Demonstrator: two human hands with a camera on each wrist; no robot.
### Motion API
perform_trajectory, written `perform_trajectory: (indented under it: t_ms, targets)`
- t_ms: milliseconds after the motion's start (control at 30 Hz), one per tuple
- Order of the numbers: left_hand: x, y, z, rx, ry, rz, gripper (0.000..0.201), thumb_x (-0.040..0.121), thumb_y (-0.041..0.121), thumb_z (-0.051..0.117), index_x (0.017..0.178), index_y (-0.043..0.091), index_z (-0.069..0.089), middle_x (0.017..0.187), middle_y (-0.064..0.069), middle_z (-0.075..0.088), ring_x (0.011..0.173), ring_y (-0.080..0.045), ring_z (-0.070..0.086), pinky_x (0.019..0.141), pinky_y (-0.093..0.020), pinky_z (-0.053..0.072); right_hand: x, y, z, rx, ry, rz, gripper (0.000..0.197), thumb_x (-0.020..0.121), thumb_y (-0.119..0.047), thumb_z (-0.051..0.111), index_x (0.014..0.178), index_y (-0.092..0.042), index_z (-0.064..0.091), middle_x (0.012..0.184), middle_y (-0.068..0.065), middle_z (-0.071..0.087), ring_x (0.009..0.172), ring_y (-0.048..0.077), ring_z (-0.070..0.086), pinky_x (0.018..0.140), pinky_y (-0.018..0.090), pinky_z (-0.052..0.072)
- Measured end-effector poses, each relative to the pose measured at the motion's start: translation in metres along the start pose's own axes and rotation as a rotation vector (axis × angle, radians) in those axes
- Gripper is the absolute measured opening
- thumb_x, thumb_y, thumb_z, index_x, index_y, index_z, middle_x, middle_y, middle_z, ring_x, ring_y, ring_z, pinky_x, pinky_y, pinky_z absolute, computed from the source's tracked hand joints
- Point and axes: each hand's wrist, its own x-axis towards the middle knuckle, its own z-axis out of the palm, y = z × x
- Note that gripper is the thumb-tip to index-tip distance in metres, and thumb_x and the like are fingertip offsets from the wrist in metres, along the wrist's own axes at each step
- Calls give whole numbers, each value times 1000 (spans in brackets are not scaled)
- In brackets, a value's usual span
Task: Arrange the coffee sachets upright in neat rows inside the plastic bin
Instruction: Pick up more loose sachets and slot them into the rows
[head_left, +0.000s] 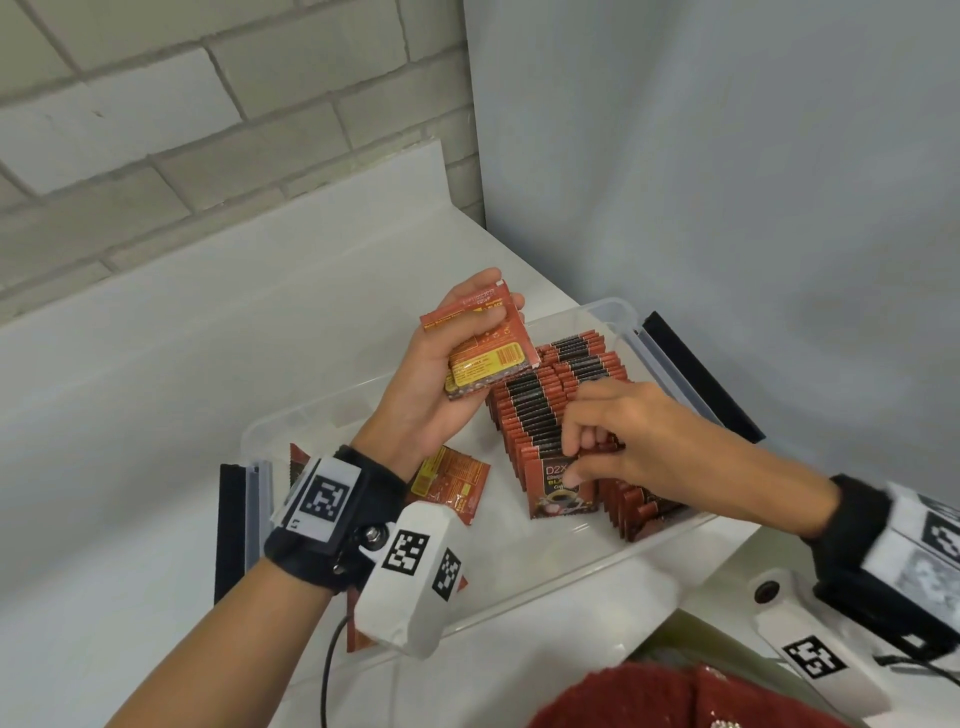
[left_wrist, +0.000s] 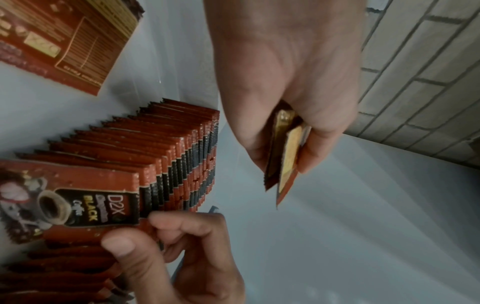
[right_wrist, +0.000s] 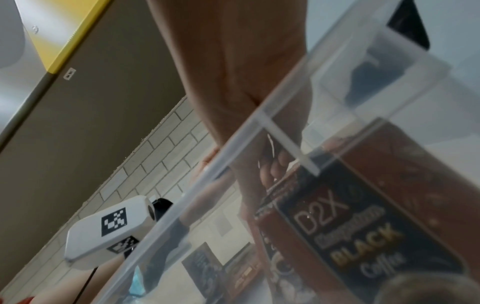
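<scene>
A clear plastic bin (head_left: 291, 423) sits on the white counter. Inside it, red-and-black coffee sachets stand upright in rows (head_left: 540, 410), also seen edge-on as rows (left_wrist: 179, 156) from the left wrist. My left hand (head_left: 441, 374) is raised above the bin and holds a small stack of sachets (head_left: 483, 343), the stack (left_wrist: 285, 156) pinched between thumb and fingers. My right hand (head_left: 613, 436) is down in the bin; its thumb and fingers (left_wrist: 166, 232) pinch the front upright sachet (head_left: 558, 491) at its top edge. That sachet (right_wrist: 363, 226) shows through the bin wall.
Loose sachets (head_left: 457, 480) lie flat on the bin floor at the left. Black latch handles (head_left: 701, 374) stick out at both ends of the bin. A brick wall (head_left: 156, 130) and a grey panel close off the corner behind.
</scene>
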Motion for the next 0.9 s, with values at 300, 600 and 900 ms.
perform_trajectory:
  t_ms: [300, 600, 900]
  targets:
    - [0, -5, 1, 21, -70, -11, 40, 77, -2, 66, 112, 18, 61, 79, 1, 68, 72, -13, 67, 64, -26, 56, 11, -18, -19, 394, 311, 113, 27, 78, -51, 63, 86, -26, 66, 77, -7, 67, 72, 0, 59, 65, 9, 43]
    - [-1, -3, 1, 12, -69, -70, 54, 67, 49, 75, 108, 15, 69, 102, -8, 70, 95, -20, 68, 86, -34, 56, 16, -18, -24, 449, 460, 86, 5, 84, -26, 72, 88, -24, 71, 81, -3, 70, 76, 11, 64, 70, 21, 49]
    - [-3, -2, 0, 73, -140, -253, 55, 80, 53, 60, 113, 9, 61, 93, -11, 68, 77, -19, 67, 72, -30, 56, 10, -20, -36, 201, 667, -159, 7, 86, -6, 70, 93, -9, 71, 89, 0, 72, 82, 12, 67, 76, 32, 55]
